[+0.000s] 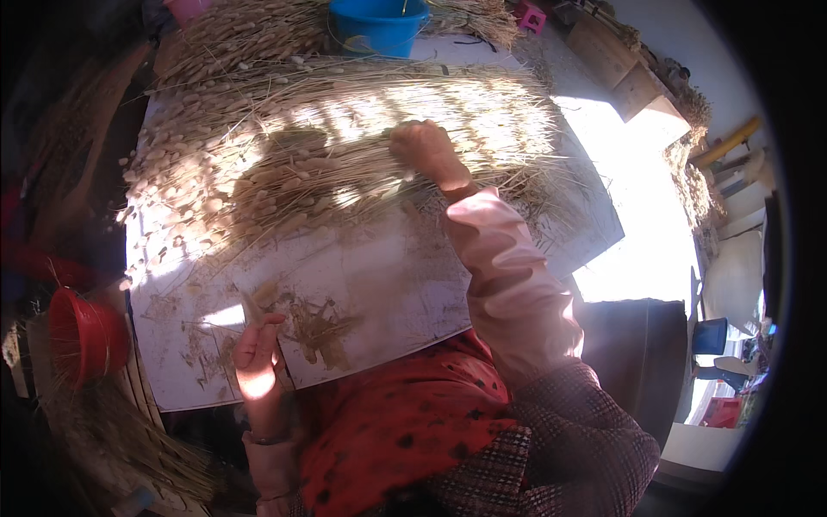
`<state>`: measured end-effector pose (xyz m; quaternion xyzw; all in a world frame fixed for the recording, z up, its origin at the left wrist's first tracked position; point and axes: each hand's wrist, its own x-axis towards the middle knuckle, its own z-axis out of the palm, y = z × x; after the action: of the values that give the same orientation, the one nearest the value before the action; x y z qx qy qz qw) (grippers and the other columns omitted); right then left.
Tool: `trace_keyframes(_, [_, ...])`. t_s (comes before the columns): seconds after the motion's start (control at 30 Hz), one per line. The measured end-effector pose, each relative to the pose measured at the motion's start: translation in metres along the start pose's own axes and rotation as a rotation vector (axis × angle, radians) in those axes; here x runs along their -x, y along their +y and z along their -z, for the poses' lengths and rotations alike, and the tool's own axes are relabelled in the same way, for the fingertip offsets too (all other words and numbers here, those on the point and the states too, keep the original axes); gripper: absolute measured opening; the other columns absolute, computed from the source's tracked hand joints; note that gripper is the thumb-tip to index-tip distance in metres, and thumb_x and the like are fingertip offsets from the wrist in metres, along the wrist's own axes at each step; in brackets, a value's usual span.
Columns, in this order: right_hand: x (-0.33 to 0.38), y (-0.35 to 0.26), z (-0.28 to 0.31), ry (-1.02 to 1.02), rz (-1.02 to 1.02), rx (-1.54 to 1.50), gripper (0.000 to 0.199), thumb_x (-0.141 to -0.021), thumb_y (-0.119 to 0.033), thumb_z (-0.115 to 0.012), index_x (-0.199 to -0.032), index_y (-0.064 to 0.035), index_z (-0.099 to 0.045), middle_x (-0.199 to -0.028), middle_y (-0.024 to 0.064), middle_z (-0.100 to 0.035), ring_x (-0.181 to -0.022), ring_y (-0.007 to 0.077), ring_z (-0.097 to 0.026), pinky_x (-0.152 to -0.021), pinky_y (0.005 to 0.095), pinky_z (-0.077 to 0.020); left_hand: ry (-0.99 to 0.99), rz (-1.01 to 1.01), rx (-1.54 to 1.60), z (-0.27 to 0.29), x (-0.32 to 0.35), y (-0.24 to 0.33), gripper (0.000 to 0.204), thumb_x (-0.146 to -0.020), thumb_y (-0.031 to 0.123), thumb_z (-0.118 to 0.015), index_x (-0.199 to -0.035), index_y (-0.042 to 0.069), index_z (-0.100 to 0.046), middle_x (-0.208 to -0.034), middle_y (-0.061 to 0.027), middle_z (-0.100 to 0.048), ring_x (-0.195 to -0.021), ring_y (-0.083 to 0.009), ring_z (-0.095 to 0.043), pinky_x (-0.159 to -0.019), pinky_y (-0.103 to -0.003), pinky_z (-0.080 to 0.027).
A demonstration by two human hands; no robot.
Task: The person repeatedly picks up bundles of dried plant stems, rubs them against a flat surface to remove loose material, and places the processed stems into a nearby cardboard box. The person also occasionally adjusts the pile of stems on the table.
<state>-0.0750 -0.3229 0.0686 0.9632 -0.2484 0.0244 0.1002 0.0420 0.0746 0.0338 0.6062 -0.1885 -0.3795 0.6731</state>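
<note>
In the head view, I see the right hand (426,153) on top of a wide layer of dried grass stalks (353,125). Its knuckles are up and its fingers are curled in; I cannot tell if they are pinching any stalks, because the back of the hand covers this place. The stalks lie under it and to both sides: the fluffy oval heads are mostly to its left, the bare ends to its right. Beyond this hand, a blue bucket (372,34) stands among more stalks. A pink sleeve (504,250) covers the forearm behind it.

Nearer to the body and to the left, the left hand (257,353) is over the near part of the white table (413,276), with its fingers partly bent. Something pale and blurred shows at its fingertips, so I cannot tell whether it pinches anything. Brown plant scraps (323,332) lie just to its right. Well to its left is a red bucket (102,336).
</note>
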Motion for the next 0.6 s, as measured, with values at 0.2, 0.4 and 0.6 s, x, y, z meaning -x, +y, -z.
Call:
trace_keyframes(0.2, [0.017,-0.029,0.018,0.969,-0.186,-0.713,0.016,-0.091,-0.016,-0.059,-0.101,-0.0038,-0.063,-0.087,0.014,-0.064,-0.08,0.0338,-0.062,-0.068,0.0388,-0.0501,-0.004,0.026,0.155,0.006,-0.01,0.009,0.036,-0.102,0.028,-0.046,-0.117,-0.003,-0.055,-0.053,0.0047,-0.037,-0.043,-0.0043,-0.03,-0.041,-0.02,-0.025])
trace_keyframes(0.4, [0.021,-0.139,0.039,0.488,0.422,-0.601,0.021,-0.083,-0.011,-0.061,-0.105,-0.0084,-0.061,-0.087,0.0087,-0.06,-0.073,0.0266,-0.063,-0.059,0.037,-0.0528,0.007,0.024,0.353,-0.018,-0.019,0.015,0.032,-0.104,0.024,-0.041,-0.115,-0.002,-0.055,-0.063,-0.0003,-0.045,-0.051,-0.0081,-0.038,-0.047,-0.023,-0.033])
trace_keyframes(0.6, [0.054,-0.113,0.018,0.603,0.403,-0.602,0.034,-0.078,-0.011,-0.066,-0.111,-0.0079,-0.061,-0.088,0.0072,-0.062,-0.075,0.0261,-0.063,-0.062,0.0364,-0.0541,0.025,-0.001,0.375,0.02,-0.005,0.002,0.033,-0.102,0.027,-0.046,-0.115,-0.002,-0.055,-0.066,0.0013,-0.047,-0.051,-0.0068,-0.037,-0.046,-0.022,-0.031])
